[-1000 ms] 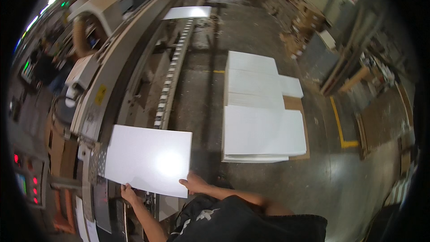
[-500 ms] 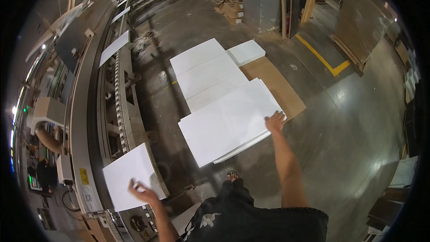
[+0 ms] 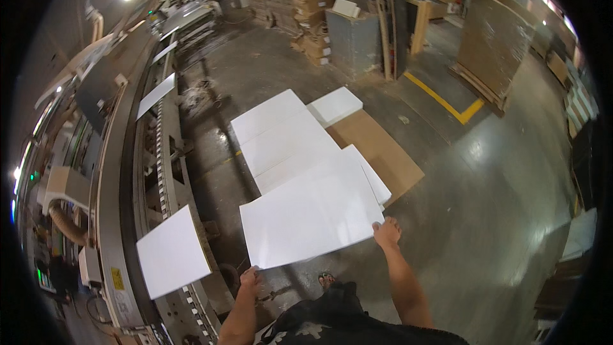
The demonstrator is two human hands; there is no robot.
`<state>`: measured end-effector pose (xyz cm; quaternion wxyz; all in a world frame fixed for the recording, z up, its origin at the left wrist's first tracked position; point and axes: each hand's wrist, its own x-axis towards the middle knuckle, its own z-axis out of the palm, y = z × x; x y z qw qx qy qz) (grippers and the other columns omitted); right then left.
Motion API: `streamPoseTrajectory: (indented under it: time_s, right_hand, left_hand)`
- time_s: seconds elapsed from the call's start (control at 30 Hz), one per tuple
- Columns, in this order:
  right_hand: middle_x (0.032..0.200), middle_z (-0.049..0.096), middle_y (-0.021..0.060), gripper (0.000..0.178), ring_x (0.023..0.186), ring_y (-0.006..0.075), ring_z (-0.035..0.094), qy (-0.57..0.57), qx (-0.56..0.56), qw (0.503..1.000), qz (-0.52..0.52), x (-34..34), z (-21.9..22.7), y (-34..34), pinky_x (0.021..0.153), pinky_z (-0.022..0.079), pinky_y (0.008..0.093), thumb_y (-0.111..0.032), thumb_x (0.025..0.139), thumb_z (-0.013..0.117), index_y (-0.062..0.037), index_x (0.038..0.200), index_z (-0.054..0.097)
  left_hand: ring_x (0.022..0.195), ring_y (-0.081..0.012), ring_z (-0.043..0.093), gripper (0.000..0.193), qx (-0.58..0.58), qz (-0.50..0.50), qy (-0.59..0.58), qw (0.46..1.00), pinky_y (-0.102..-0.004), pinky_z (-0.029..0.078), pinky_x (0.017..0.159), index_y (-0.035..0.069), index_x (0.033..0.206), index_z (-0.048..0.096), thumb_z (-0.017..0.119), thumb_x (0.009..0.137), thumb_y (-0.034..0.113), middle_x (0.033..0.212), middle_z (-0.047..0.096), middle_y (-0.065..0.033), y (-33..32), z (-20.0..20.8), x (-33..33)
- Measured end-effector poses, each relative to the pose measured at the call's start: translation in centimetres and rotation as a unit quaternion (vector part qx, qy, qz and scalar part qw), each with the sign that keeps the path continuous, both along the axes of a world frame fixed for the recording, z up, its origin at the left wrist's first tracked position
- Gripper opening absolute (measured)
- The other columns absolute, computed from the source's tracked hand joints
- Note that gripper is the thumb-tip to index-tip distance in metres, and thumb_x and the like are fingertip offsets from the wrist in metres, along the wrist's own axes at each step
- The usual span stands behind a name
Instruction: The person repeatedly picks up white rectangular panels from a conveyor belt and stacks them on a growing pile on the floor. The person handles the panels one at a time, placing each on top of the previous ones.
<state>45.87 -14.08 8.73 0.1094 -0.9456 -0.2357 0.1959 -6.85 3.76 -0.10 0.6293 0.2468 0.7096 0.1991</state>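
A large white panel (image 3: 313, 214) lies across the near part of the white stack, and both my hands are on its near edge. My left hand (image 3: 251, 278) is closed on the near left corner. At the near right corner my right hand (image 3: 387, 232) grips the same panel. Under its right end another white panel (image 3: 370, 176) peeks out. More white panels (image 3: 278, 144) lie in stacks behind it. To the left, a separate white panel (image 3: 174, 252) rests on the long machine (image 3: 124, 217), apart from my left hand.
Brown board (image 3: 377, 150) lies beside the stacks, with a small white stack (image 3: 335, 107) at its far end. More panels (image 3: 156, 96) sit farther along the machine. Cartons (image 3: 313, 22), a grey block (image 3: 352, 41) and a leaning brown sheet stack (image 3: 491, 48) stand at the back.
My left hand has left the panel on the machine and taken the big panel's near left corner. That panel has slid toward me and left, uncovering the one beneath. My view has tilted up.
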Motion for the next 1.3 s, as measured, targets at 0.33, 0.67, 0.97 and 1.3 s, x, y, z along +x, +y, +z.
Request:
streamPoseTrajectory:
  time_s: [0.33,0.67,0.97,1.3]
  right_hand:
    - [0.109,0.068,0.0281,0.076,0.105,0.0452,0.063,0.099,0.105,0.989,0.026,2.7,-6.2,2.4,0.093,0.049,0.0525,-0.067,0.095,0.041,0.0027,0.107,0.07]
    - [0.091,0.07,0.0226,0.058,0.076,0.0326,0.065,0.253,0.29,0.92,0.068,-16.0,-9.6,-0.3,0.074,0.051,0.0441,-0.043,0.102,0.05,0.0124,0.102,0.067]
    - [0.11,0.067,0.0201,0.047,0.094,0.0296,0.066,0.485,0.251,0.828,0.126,-34.6,-4.1,-4.1,0.083,0.054,0.0394,-0.032,0.104,0.049,0.0125,0.117,0.06]
    - [0.123,0.061,0.0206,0.048,0.102,0.0341,0.064,0.516,0.2,0.811,0.19,-47.7,6.6,-19.2,0.087,0.053,0.0447,-0.027,0.1,0.053,0.0075,0.133,0.048]
  left_hand:
    - [0.081,-0.0254,0.071,0.038,0.005,0.045,0.011,0.999,-0.0396,0.061,0.072,-0.007,0.117,0.051,0.073,0.089,0.007,0.096,0.069,-0.0154,-15.1,5.4,-5.6]
    - [0.075,-0.0155,0.065,0.022,0.295,0.259,0.125,0.911,-0.0313,0.054,0.068,-0.004,0.11,0.06,0.067,0.091,0.004,0.083,0.068,-0.007,-31.3,16.4,-17.4]
    - [0.067,-0.013,0.061,0.023,0.28,0.573,0.132,0.759,-0.0293,0.054,0.062,0.003,0.096,0.062,0.055,0.103,0.023,0.081,0.063,-0.0033,-44.2,20.5,-26.8]
    - [0.06,-0.0158,0.061,0.025,0.251,0.58,0.153,0.76,-0.031,0.054,0.055,-0.006,0.108,0.058,0.055,0.1,0.018,0.076,0.061,-0.0083,-56.0,15.6,-27.7]
